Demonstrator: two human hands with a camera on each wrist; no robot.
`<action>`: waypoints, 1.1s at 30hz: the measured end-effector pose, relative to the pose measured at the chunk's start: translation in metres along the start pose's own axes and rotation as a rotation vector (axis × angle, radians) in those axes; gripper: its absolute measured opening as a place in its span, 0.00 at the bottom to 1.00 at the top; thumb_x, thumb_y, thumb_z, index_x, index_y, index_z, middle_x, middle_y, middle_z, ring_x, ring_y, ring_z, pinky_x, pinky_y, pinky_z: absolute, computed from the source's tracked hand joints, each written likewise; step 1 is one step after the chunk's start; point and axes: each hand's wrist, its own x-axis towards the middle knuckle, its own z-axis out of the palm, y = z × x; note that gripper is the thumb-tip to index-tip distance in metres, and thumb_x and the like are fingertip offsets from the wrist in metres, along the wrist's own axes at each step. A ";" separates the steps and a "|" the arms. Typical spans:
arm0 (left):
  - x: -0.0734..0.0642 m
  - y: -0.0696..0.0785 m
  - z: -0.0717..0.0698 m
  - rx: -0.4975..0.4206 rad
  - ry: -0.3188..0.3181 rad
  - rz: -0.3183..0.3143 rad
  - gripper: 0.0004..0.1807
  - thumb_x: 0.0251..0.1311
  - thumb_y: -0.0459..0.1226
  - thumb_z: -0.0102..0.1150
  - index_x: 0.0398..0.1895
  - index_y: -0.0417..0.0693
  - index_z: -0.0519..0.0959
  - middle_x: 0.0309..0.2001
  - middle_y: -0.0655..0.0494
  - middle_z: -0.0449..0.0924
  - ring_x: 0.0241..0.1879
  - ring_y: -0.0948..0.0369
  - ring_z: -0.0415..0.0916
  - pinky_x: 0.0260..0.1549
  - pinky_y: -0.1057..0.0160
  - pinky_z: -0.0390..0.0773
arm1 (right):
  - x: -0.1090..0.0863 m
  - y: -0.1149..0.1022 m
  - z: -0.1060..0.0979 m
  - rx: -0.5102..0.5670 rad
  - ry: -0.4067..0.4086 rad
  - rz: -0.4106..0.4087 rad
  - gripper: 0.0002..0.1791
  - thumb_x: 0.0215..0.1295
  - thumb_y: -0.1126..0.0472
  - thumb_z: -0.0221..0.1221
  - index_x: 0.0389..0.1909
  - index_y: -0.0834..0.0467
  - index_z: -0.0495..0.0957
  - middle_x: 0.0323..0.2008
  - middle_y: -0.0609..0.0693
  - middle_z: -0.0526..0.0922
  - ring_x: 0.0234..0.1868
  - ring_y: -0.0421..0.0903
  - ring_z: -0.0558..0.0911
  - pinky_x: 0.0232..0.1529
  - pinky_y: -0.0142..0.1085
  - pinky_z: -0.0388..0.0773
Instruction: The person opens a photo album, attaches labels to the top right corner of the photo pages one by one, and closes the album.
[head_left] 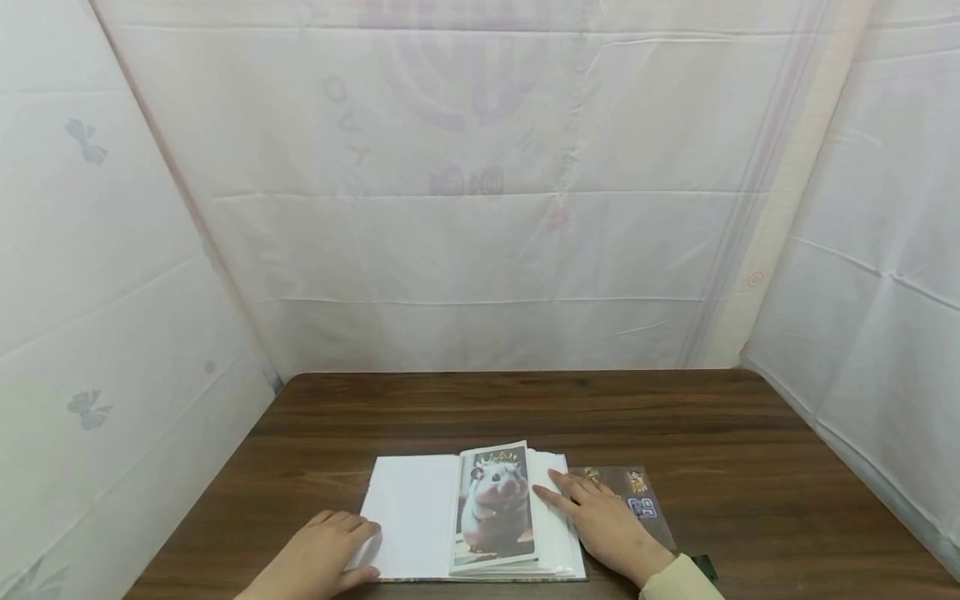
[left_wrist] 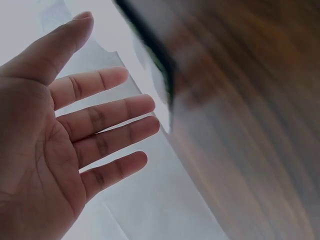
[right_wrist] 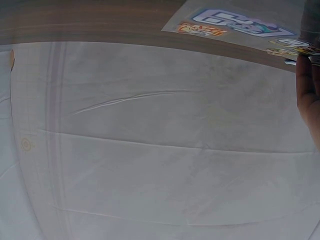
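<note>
Left hand [head_left: 324, 546] relaxed (thumb [left_wrist: 65, 44] apart); right hand [head_left: 611, 525] palm-down.

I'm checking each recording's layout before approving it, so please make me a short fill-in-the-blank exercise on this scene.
1. The animal pictured in the open book wears a golden ____.
2. The left hand is at the ____ side of the book.
3. The clear decorated sheet is nearer to the person's ____ hand.
4. The wood-grained table is dark ____ in colour.

Missing words: crown; left; right; brown.
</note>
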 end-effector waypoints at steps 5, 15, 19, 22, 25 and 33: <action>0.011 0.014 -0.007 0.021 0.035 0.015 0.25 0.50 0.59 0.53 0.40 0.50 0.78 0.38 0.58 0.81 0.38 0.58 0.77 0.41 0.54 0.76 | 0.000 0.000 0.000 -0.007 0.013 -0.008 0.33 0.65 0.63 0.48 0.67 0.37 0.51 0.66 0.47 0.61 0.60 0.47 0.69 0.51 0.48 0.74; 0.041 0.044 -0.014 0.043 0.206 0.051 0.21 0.49 0.55 0.57 0.39 0.53 0.79 0.38 0.60 0.81 0.39 0.61 0.77 0.40 0.58 0.76 | 0.000 -0.001 -0.001 0.011 -0.006 -0.002 0.33 0.64 0.63 0.48 0.67 0.37 0.51 0.66 0.47 0.61 0.61 0.48 0.68 0.50 0.50 0.73; 0.053 0.055 -0.014 0.073 0.276 0.073 0.20 0.48 0.55 0.58 0.39 0.53 0.78 0.37 0.61 0.80 0.38 0.62 0.77 0.39 0.61 0.75 | -0.001 -0.001 -0.002 0.012 -0.006 0.002 0.34 0.64 0.63 0.49 0.67 0.36 0.51 0.66 0.47 0.61 0.61 0.48 0.68 0.51 0.50 0.73; 0.059 0.061 -0.013 0.076 0.317 0.082 0.20 0.46 0.55 0.60 0.39 0.54 0.78 0.37 0.62 0.80 0.37 0.64 0.76 0.38 0.62 0.75 | -0.002 -0.001 -0.002 0.009 0.000 0.001 0.34 0.64 0.63 0.49 0.67 0.36 0.51 0.66 0.47 0.62 0.61 0.48 0.69 0.51 0.50 0.73; 0.063 0.064 -0.012 0.076 0.328 0.089 0.20 0.46 0.55 0.60 0.39 0.54 0.78 0.37 0.62 0.80 0.37 0.64 0.76 0.38 0.62 0.75 | -0.001 0.000 -0.002 0.008 0.001 -0.001 0.34 0.64 0.63 0.49 0.67 0.36 0.51 0.66 0.47 0.62 0.61 0.48 0.69 0.51 0.50 0.73; 0.072 0.073 -0.010 0.065 0.307 0.117 0.19 0.49 0.56 0.57 0.38 0.54 0.77 0.38 0.61 0.80 0.39 0.63 0.77 0.39 0.61 0.77 | 0.000 0.000 -0.002 0.005 0.016 0.006 0.33 0.64 0.62 0.50 0.66 0.37 0.53 0.65 0.47 0.64 0.61 0.48 0.69 0.50 0.51 0.74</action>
